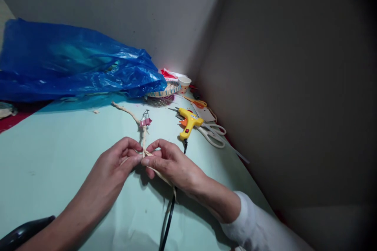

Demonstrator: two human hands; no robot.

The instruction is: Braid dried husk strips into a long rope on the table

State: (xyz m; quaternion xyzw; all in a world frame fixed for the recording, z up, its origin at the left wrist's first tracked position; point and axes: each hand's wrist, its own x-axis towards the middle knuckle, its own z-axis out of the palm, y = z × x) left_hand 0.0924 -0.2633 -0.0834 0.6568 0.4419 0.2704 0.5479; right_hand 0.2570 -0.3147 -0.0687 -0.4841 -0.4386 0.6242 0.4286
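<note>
Both hands in tight here: the left hand (119, 160) pinches thumb to fingers, the right hand (171, 162) pinches right beside it, both gripping the near end of a pale braided cord (144, 138). It stretches away over the pale green table covering (67, 149), a maroon binder clip (145, 122) clamped partway along. Rightward lies a yellow glue gun (188, 122) near white-handled scissors (214, 139); behind, a blue plastic bag (79, 62).

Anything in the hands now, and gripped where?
The left hand and right hand pinch the pale cord where its strands part, on the near side of the clip.
</note>
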